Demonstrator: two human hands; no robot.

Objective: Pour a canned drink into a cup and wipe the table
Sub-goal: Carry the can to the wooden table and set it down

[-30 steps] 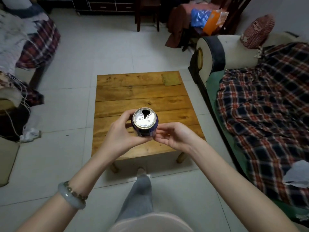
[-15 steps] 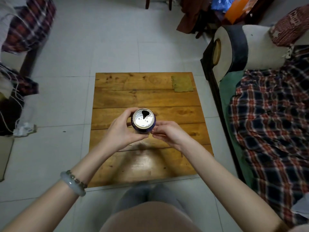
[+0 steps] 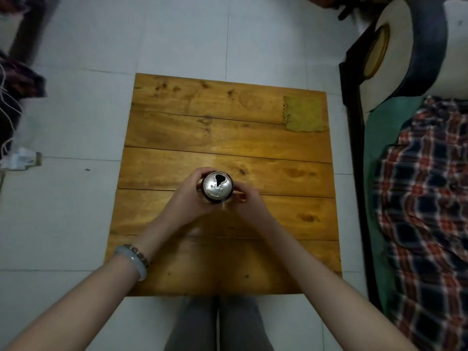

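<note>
White floor tiles surround the low wooden table [image 3: 177, 262] you're leaning over; your knees show just under its near edge. Going L to R:

Far L, on the floor, there's a blurred heap of dark cloth and some white cords, well apart from the table, not relevant.

Your left hand [image 3: 188, 198], bracelet [image 3: 135, 259] on the wrist, is curled round the L side of the can [image 3: 217, 186], fingers wrapping the far side. So it's closed on the can.

The can is upright over the table's middle boards, top already open w/ the dark mouth hole showing. Can't tell if its base is resting on the wood or held just above it.

Your right hand [image 3: 249, 205] is pressed to the can's R side, fingertips touching the body, helping hold it.

Back R corner of the table: a flat yellowish rag [image 3: 304, 117], untouched, well apart from the can.

Far R: sofa [image 3: 410, 46] w/ a plaid blanket [image 3: 430, 198], just beside the table.

Step in hand, as I read it: can opened, pour not started. No cup anywhere in view, so your next move prob needs the can set down steady and a cup brought to the table, or found outside the frame. Keep the can level till then; it's open and a tilt would spill. The rag is likely for the wipe afterwards.
</note>
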